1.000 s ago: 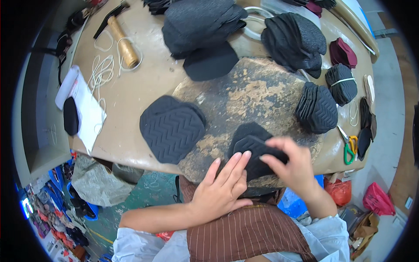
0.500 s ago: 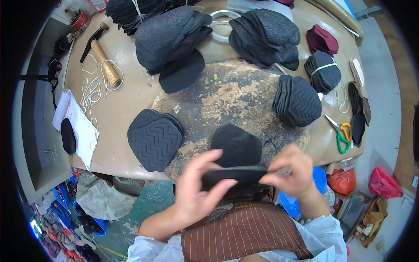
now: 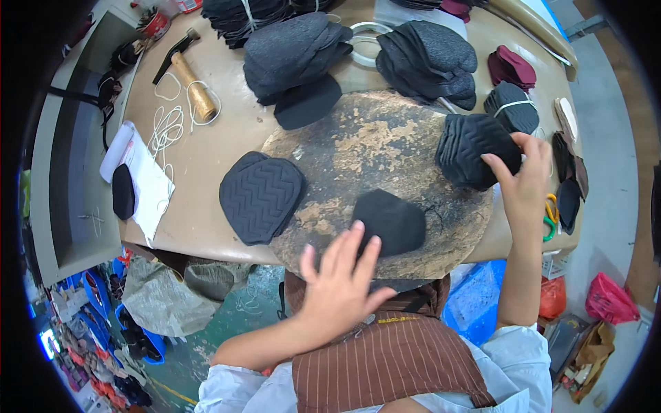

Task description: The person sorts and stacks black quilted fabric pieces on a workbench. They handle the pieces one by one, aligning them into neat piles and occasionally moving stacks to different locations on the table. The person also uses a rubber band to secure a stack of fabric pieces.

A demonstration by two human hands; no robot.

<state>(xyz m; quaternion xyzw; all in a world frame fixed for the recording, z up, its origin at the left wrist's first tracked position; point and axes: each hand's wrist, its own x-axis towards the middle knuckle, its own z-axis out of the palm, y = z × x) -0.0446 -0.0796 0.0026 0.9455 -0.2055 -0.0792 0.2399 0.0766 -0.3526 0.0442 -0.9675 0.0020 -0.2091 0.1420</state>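
Observation:
My left hand (image 3: 337, 286) is open, fingers spread, over the near edge of a worn round board (image 3: 330, 141). Its fingertips reach the lower left side of a flat black rounded piece (image 3: 390, 224) on that board. Below the board's edge, by my left thumb, shows a dark strip (image 3: 403, 283) I cannot make out. At the right, my right hand (image 3: 527, 172) pinches a black rounded piece (image 3: 485, 141) at the top of a stack of quilted black pieces (image 3: 454, 155). Left of the board's middle lies a smaller pile of zigzag-quilted black pieces (image 3: 260, 199).
Two large heaps of black pieces (image 3: 292, 55) and a white tape roll (image 3: 366, 45) stand at the back. A hammer (image 3: 194, 86), white cord (image 3: 167, 131) and white paper (image 3: 148, 189) lie left. Scissors (image 3: 550, 217) and a tied black bundle (image 3: 511, 109) are at the right.
Both hands held a black piece together near my body. Now they are apart: my right hand has moved right and away to the stack, and my left hand has let go and spread open.

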